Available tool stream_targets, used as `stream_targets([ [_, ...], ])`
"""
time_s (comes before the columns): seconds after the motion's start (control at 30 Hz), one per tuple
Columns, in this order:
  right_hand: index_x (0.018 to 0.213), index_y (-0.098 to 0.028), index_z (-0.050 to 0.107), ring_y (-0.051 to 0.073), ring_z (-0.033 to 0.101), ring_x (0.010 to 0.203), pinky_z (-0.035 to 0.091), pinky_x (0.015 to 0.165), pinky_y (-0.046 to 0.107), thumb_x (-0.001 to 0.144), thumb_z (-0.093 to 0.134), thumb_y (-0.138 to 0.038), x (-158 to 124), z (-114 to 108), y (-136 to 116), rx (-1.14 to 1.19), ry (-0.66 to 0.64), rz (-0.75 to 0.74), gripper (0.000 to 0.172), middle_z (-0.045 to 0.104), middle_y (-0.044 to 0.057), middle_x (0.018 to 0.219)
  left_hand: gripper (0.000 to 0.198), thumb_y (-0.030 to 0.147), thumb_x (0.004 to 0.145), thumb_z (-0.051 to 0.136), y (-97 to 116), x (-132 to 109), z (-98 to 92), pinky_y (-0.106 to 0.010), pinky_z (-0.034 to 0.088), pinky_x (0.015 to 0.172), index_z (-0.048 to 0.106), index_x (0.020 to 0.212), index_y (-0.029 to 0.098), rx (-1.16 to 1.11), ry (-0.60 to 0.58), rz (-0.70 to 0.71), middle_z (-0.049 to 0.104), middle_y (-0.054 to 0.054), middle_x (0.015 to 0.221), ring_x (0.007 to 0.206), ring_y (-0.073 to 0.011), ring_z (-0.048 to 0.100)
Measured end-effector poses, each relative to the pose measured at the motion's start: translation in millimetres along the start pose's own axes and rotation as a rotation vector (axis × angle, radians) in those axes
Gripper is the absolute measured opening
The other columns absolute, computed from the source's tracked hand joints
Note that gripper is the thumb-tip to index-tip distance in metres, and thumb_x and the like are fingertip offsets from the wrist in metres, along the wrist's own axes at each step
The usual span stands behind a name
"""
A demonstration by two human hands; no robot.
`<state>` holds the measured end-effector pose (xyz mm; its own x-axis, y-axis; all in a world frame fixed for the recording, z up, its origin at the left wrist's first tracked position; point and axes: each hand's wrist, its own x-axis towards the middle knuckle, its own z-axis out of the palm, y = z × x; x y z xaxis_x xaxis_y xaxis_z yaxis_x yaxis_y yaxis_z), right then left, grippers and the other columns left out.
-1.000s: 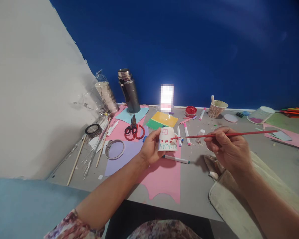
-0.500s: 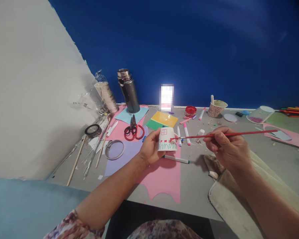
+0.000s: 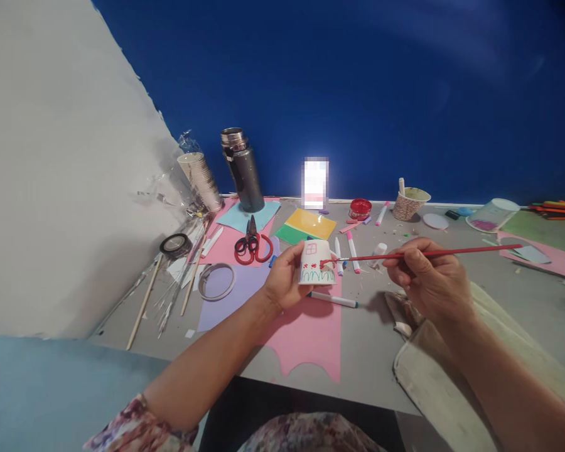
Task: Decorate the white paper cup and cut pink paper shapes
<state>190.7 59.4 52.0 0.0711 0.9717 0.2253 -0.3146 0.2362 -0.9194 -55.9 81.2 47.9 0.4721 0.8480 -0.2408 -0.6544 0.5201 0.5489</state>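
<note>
My left hand (image 3: pixel 286 281) grips a white paper cup (image 3: pixel 312 257), turned upside down, from its left side. On the cup are a pink window outline, small red flower marks and a green zigzag like grass along the rim. A long red paintbrush (image 3: pixel 386 256) lies across my right hand (image 3: pixel 430 276), pinched between thumb and fingers. Its red-tinted tip is at the cup's wall beside the red marks. Beneath the cup, a white marker (image 3: pixel 334 299) with a dark teal end rests on pink paper (image 3: pixel 311 345).
Red-handled scissors (image 3: pixel 253 242), a tape roll (image 3: pixel 216 282) and a dark flask (image 3: pixel 243 172) stand or lie left. A red paint pot (image 3: pixel 360 209), markers (image 3: pixel 353 254) and a patterned cup (image 3: pixel 410 204) are behind. A pale cloth item (image 3: pixel 452 370) lies under my right forearm.
The brush tip has shifted very slightly left on the cup's wall. The cup has turned or moved a touch to the right; both hands keep their holds.
</note>
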Motion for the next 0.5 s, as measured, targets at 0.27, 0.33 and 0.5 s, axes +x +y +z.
stream_targets([
  [0.27,0.081,-0.022,0.072,0.009,0.053,0.048,0.042,0.049,0.024,0.083,0.087,-0.044,0.9,-3.0,-0.9,0.031,-0.015,-0.009,0.027,0.076,0.003,0.071,0.039,0.036,0.102,0.047,0.4,-1.1,0.4,-0.042,0.063,0.074,0.072,0.111,0.007,0.023,0.009,0.005,0.078,-0.017,0.1,0.085,-0.027,0.076],
  [0.33,0.081,-0.022,0.072,0.009,0.053,0.048,0.042,0.049,0.024,0.083,0.087,-0.044,0.9,-3.1,-1.1,0.032,-0.014,-0.006,0.027,0.076,0.003,0.071,0.04,0.037,0.103,0.046,0.3,-1.2,-0.2,-0.043,0.063,0.074,0.072,0.111,0.007,0.022,0.017,0.006,0.078,-0.017,0.1,0.085,-0.0273,0.076],
  [0.5,0.079,-0.021,0.071,0.009,0.053,0.048,0.041,0.047,0.023,0.081,0.088,-0.045,0.8,-2.5,0.0,0.0,0.0,0.018,0.03,0.076,0.003,0.071,0.04,0.038,0.101,0.049,-0.3,0.1,-4.1,-0.042,0.063,0.074,0.071,0.113,0.007,0.002,-0.016,-0.005,0.077,-0.018,0.102,0.087,-0.0278,0.076],
])
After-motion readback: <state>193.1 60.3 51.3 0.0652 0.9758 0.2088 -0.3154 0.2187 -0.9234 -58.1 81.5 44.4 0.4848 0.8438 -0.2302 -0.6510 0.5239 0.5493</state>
